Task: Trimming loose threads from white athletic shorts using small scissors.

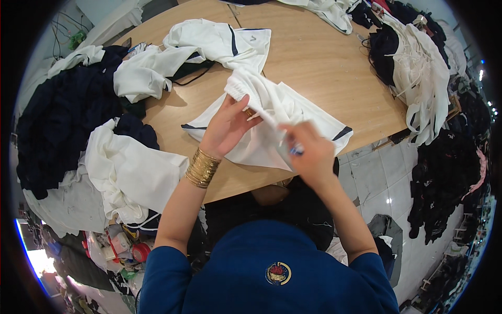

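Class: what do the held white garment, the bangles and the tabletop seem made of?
White garment: matte fabric, by its soft folds; fibre unclear. Bangles: probably metal, shiny and gold-coloured. Tabletop: wood or wood-look laminate, smooth, faintly grained.

No words or numbers can be read clearly. A round emblem (278, 273) stands on the front of the blue shirt (219, 285), a pale and golden ring around a red and gold picture. A small dark angular mark (253, 38) sits near the corner of a white garment (260, 52) on the table (314, 52). Small pale marks on the black clothes (434, 183) at right are too tiny to make out.
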`<state>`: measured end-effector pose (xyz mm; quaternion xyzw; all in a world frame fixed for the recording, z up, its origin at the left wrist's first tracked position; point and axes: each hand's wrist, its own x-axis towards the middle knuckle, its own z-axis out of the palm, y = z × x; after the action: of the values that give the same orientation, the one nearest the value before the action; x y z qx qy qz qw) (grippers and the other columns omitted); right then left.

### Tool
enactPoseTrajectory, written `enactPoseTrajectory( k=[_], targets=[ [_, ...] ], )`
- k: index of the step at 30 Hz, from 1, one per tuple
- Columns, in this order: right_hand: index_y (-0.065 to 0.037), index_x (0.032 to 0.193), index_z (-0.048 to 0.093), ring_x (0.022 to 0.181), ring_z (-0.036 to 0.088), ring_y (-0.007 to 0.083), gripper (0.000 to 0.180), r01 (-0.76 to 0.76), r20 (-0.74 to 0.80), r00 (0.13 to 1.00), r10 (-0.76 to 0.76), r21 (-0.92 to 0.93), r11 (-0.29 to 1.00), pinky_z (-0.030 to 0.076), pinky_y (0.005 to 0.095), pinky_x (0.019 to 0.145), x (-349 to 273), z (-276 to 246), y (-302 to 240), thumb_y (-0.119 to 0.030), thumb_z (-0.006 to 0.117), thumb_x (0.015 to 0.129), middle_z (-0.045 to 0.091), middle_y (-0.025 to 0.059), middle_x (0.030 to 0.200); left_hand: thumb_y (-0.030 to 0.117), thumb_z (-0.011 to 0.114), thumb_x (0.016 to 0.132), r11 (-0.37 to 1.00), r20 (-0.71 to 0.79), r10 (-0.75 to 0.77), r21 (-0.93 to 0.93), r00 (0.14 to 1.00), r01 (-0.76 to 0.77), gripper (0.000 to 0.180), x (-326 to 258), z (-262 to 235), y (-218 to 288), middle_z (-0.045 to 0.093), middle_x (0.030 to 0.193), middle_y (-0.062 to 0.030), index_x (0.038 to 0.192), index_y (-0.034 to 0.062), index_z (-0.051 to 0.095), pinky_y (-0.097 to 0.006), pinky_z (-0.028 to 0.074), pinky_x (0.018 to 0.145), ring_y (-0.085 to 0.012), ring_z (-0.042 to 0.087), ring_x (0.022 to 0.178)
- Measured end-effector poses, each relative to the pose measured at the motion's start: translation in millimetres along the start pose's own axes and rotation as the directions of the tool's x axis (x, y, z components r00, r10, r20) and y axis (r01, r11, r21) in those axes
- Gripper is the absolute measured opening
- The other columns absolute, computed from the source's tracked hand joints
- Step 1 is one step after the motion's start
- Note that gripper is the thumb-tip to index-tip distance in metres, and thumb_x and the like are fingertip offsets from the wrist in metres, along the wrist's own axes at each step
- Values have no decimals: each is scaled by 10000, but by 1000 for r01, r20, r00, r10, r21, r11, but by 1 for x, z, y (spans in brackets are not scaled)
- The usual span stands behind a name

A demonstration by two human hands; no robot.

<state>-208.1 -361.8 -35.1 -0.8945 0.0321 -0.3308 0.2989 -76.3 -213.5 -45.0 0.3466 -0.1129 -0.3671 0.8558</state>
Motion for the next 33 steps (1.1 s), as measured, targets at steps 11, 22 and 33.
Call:
enactPoseTrajectory(
  k=[11, 22, 33],
  targets=[
    [-27, 900, 632, 695, 532, 80, 146, -533, 299, 846, 441, 482, 696, 424, 223, 615, -3, 8, -4, -136, 677, 814, 614, 52, 822, 24, 563, 838, 999, -149, -46, 0, 988, 46, 575, -33, -9, -19, 493, 1270, -67, 1358, 74, 322, -362, 401, 984, -201, 492, 1163],
    [-60, 1004, 633, 710, 579, 173, 351, -168, 110, 984, 138, 335, 927, 473, 261, 632, 0, 15, -16, 21, 691, 668, 530, 62, 812, -1, 587, 818, 972, -34, -86, 218, 996, 92, 565, -46, -6, -26, 533, 1233, -68, 1333, 46, 361, -337, 400, 974, -180, 510, 1139],
    [-24, 884, 585, 554, 478, 76, 112, -470, 266, 879, 395, 616, 632, 381, 216, 473, -11, 27, 9, -63, 649, 801, 489, -20, 696, 27, 622, 826, 892, -16, -6, 451, 1000, 13, 533, -44, 4, -35, 559, 1190, -91, 1294, 27, 366, -302, 421, 934, -141, 526, 1091]
  ],
)
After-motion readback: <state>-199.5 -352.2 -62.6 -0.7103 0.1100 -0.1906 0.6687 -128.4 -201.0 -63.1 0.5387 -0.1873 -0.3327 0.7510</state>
